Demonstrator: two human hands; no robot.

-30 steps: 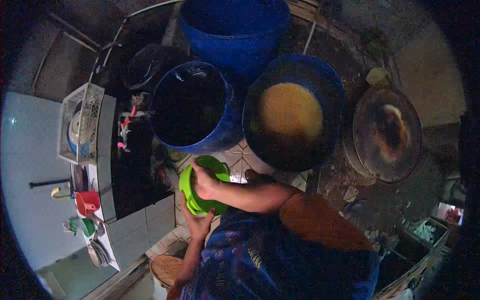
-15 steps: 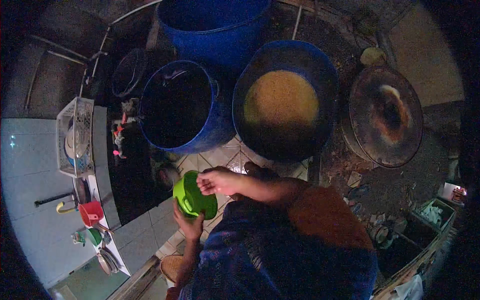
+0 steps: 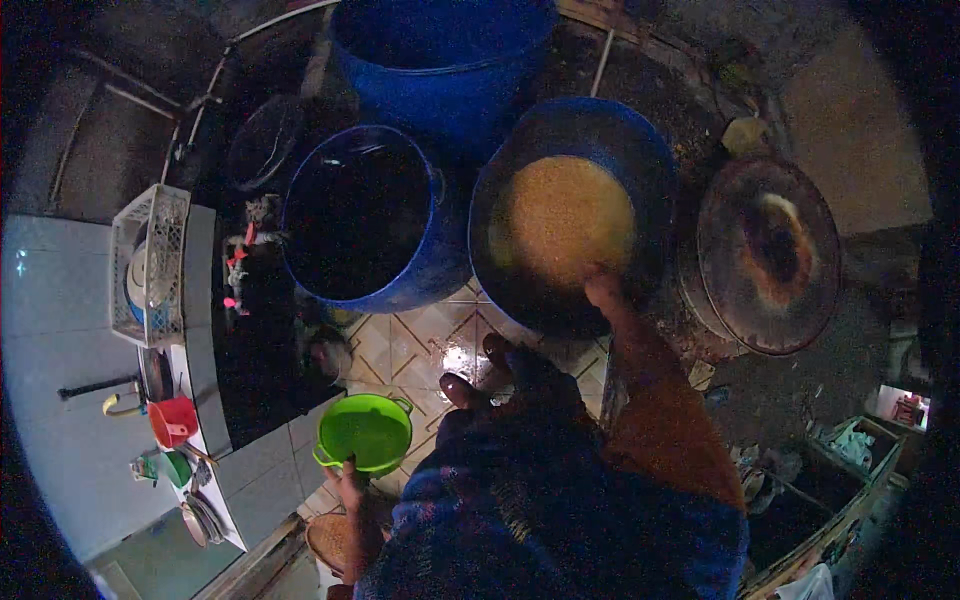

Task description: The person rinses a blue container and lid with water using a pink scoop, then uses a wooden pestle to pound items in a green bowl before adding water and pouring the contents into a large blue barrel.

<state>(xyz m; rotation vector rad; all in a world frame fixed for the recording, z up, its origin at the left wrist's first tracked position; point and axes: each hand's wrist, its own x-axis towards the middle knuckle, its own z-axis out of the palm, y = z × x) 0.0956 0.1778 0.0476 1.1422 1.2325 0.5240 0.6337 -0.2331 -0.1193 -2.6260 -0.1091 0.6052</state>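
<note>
My left hand (image 3: 350, 486) grips the near rim of a bright green two-handled plastic basin (image 3: 365, 430), which is held over the tiled floor with its inside facing up. Inside it I can make out only green plastic. My right hand (image 3: 602, 288) reaches down into a wide blue tub (image 3: 655, 150), at the near edge of a round yellowish, grainy-looking mass (image 3: 572, 215). Shadow and blur hide its fingers, so their grip is unclear.
A dark-filled blue barrel (image 3: 432, 250) stands left of the tub, with a larger blue barrel (image 3: 440, 80) behind. At right sits a drum with a rusty round lid (image 3: 770, 258). Along the left wall are a white crate (image 3: 150, 270) and a red container (image 3: 173, 422). The floor tiles (image 3: 380, 350) look wet.
My right hand has left the green basin's rim and swung right and forward into the blue tub. The basin has moved lower and tipped level in my left hand.
</note>
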